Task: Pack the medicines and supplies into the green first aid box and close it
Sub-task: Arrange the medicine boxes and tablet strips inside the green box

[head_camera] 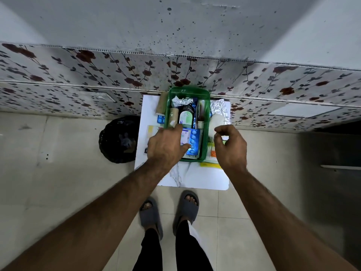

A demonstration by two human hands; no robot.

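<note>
The green first aid box stands open on a small white marble-look table, its lid propped against the wall. Inside lie a dark bottle with a pale green label, a tan bandage roll, crumpled foil strips and a blue blister pack. My left hand reaches into the box's near left part, thumb resting on the blue blister pack, fingers spread. My right hand hovers at the box's right edge, fingers curled and apart, holding nothing that I can see.
Outside the box lie a tan roll and blue tablets on the left, foil strips and a white pad on the right, a yellow packet near right. A black bin stands left of the table. Floral wall behind.
</note>
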